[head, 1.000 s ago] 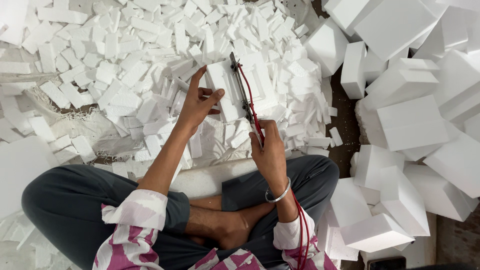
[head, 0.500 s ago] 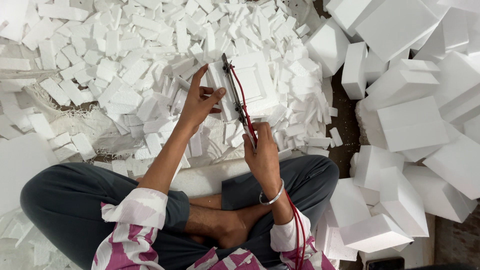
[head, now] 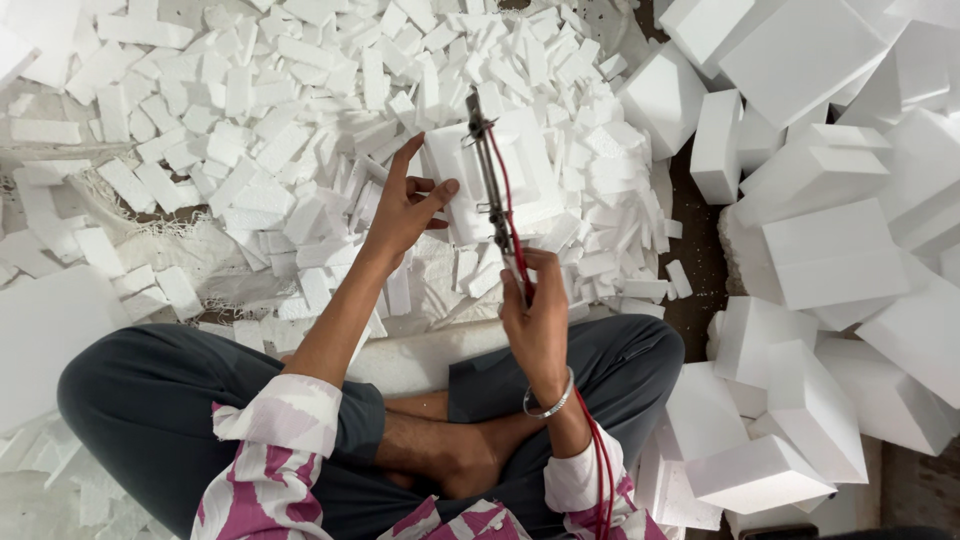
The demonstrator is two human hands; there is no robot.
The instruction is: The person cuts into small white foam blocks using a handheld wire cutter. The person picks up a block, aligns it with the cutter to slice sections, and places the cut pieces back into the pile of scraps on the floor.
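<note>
Foam block, white, flat-sided, held up off the floor in front of the seated person, above the crossed legs and over the near edge of the scrap heap. Left hand grips its left side, thumb on the near face, fingers spread behind and along the edge. Right hand is closed around the handle of a thin cutting tool, a dark narrow frame with red wire running along it; a red cord trails from the handle down past the wrist and bangle. The tool stands nearly upright against the block's right portion, apparently partway into it, though the exact depth of the cut cannot be made out.

Progress, as judged from how things lie:
- Done: a large pile of small cut pieces covers the floor from the far left across to the middle, strips and little bricks lying loose on a pale woven sheet.
- Left: a big stack of uncut blocks fills the right side of the floor, from the far right corner down to beside the right knee. Many look whole.
- In hand: one block, part-cut at most.

A long white foam slab lies across the floor just in front of the shins. By the two piles, a good share of the stock is already reduced, and a good share waits.
</note>
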